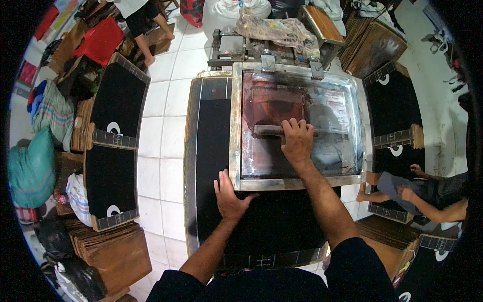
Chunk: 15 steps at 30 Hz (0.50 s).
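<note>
A printing screen in a pale, stained frame [235,126] lies over a board covered in black fabric [276,226], held by two metal clamps [268,63] at its far edge. Its mesh is smeared with dark red and grey ink [276,98]. My right hand [297,138] is closed on a pale squeegee bar [264,130] lying across the mesh. My left hand [229,196] rests open on the black fabric by the frame's lower left corner, fingers apart, thumb below the frame's near edge.
Boards with black fabric and white shapes [110,176] line both sides, among cardboard stacks [110,256] and sacks [30,166]. Cloth lies on machinery [271,30] beyond the screen. A person's legs [146,40] show upper left; another person [432,196] sits at the right. Tiled floor [156,181] surrounds the board.
</note>
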### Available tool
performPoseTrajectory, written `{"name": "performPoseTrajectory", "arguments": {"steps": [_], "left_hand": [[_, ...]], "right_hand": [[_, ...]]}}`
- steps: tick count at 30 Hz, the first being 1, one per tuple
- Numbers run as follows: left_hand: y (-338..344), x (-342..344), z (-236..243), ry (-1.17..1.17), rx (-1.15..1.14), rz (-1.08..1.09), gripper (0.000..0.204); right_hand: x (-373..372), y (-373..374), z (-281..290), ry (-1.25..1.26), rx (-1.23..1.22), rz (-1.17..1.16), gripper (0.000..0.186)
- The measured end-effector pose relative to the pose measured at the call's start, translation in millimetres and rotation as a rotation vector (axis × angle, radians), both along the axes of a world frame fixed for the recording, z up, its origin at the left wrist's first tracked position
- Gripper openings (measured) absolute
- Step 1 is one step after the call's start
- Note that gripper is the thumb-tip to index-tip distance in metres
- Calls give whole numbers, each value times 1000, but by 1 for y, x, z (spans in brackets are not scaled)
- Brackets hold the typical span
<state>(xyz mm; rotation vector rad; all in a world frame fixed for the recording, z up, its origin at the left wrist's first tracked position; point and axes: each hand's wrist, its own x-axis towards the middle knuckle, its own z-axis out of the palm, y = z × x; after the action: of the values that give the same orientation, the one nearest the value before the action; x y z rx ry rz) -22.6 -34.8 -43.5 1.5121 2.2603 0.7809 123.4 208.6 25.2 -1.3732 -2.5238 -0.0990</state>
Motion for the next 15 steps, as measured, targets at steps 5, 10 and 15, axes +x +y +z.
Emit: {"name": "performPoseTrajectory", "arguments": {"steps": [5, 10, 15], "left_hand": [[10, 1, -2, -212, 200, 68, 123], [6, 5, -2, -328, 294, 122, 119], [5, 6, 1, -367, 402, 116, 115]], "right_hand": [[7, 6, -12, 75, 58, 46, 35], [7, 13, -6, 176, 98, 14, 34], [4, 41, 14, 175, -44, 69, 36]]}}
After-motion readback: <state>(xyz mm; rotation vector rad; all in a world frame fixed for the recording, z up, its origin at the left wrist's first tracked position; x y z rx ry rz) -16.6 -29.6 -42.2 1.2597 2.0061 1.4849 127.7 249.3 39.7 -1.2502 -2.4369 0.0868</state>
